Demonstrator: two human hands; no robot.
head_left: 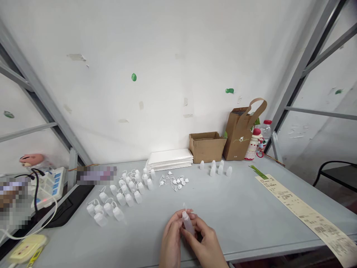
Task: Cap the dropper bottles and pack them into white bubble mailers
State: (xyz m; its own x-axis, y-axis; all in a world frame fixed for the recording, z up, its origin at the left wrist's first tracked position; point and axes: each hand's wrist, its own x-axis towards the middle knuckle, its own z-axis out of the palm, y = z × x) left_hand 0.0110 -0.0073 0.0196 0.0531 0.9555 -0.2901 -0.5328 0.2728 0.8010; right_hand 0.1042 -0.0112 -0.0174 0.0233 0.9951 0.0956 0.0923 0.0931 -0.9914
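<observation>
A small translucent white plastic squeeze bottle (188, 224) is between my two hands, tilted slightly, its neck pointing away from me. My right hand (205, 238) is closed around the bottle's body. My left hand (173, 234) closes on its other side, fingers by the neck. A thin clear strip, perhaps a cap strap, sticks up beyond the neck. Ahead lies a loose pile of small white caps with straps (175, 181). To the left stand many similar bottles (129, 200), a number of them with looped straps on top. Several bottles without straps (213, 171) stand back right.
Along the wall are a stack of white flat boxes (170, 159), an open cardboard box (208, 148), a brown paper bag (237, 139) and drink bottles (253, 144). A long printed paper strip (295, 208) hangs over the right front edge. A power strip (54, 188) with cables is left.
</observation>
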